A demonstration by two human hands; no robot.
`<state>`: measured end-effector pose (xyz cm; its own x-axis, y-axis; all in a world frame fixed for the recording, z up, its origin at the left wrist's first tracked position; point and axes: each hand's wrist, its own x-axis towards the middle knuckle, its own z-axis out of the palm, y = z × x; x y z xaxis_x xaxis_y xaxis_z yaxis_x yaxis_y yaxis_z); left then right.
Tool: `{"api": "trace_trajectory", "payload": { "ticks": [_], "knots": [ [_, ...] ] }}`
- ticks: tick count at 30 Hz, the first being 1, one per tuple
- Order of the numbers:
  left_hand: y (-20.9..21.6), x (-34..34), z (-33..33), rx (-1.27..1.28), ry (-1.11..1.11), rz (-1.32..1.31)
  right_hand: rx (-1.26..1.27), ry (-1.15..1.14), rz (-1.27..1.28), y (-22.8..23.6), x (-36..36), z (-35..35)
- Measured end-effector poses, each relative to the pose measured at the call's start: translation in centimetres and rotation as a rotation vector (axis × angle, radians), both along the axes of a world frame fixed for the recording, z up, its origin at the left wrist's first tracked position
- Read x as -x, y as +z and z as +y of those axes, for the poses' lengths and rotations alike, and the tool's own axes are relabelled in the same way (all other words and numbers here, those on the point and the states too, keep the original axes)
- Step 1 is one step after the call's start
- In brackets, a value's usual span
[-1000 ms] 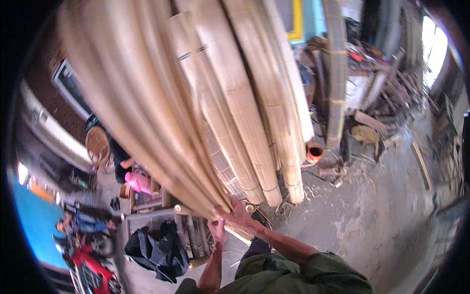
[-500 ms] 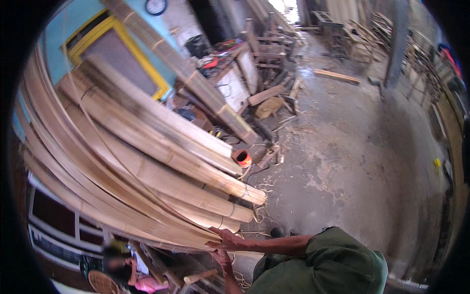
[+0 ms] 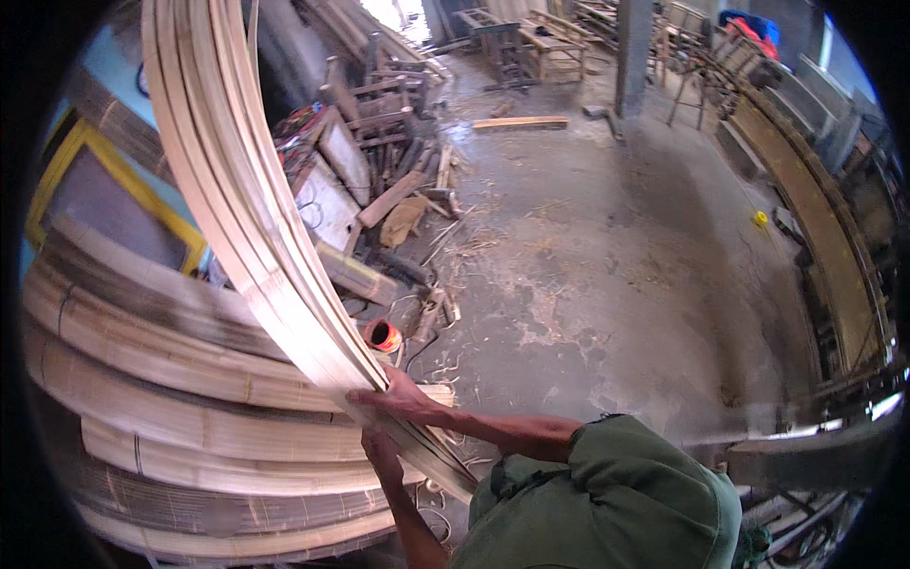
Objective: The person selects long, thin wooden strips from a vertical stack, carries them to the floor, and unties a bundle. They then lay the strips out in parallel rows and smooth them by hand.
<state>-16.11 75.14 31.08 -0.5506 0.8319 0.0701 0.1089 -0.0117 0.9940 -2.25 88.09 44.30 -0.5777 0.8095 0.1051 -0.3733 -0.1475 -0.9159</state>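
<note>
A long bundle of pale bamboo strips (image 3: 239, 190) curves from the top edge of the head view down to my hands, its near end beside my green shirt. My right hand (image 3: 400, 398) is wrapped round the bundle near that end, with its fingers closed. Just below, my left hand (image 3: 381, 457) grips the bundle from its near left side, partly hidden by the strips. Under and left of the bundle lie several tied rolls of split bamboo (image 3: 199, 427), stacked side by side.
Past the rolls stands an orange-red can (image 3: 383, 336). Scrap wood (image 3: 393, 194) is piled beyond it. A plank (image 3: 519, 123) lies on the grey concrete floor (image 3: 588, 284), near a pillar (image 3: 633, 66). Along the right runs a long board (image 3: 806, 218). A yellow-framed window (image 3: 114, 180) is at left.
The bundle has swung from lying along the rolls at left to pointing away ahead, with both hands still on it. My view has turned right; the person at lower left is out of view.
</note>
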Motion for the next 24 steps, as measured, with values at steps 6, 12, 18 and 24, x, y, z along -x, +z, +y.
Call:
{"api": "trace_trajectory", "payload": {
  "ticks": [6,12,18,24],
  "knots": [
    [-13.2,2.0,-2.5,0.372,-0.194,-0.554,0.067,-0.293,-0.071,-3.6,-3.4,7.3],
    [-19.7,-2.2,-8.3,0.877,-0.154,-0.405,0.283,-0.459,-0.098,-5.0,-8.6,15.2],
    [-16.4,-7.9,0.3,0.966,-0.339,-0.241,0.430,-0.479,-0.086,-12.1,-15.7,27.4],
    [-11.0,-13.6,9.5,1.044,-0.379,-0.137,0.621,-0.383,0.057,-15.1,-21.8,38.5]
  ]
}}
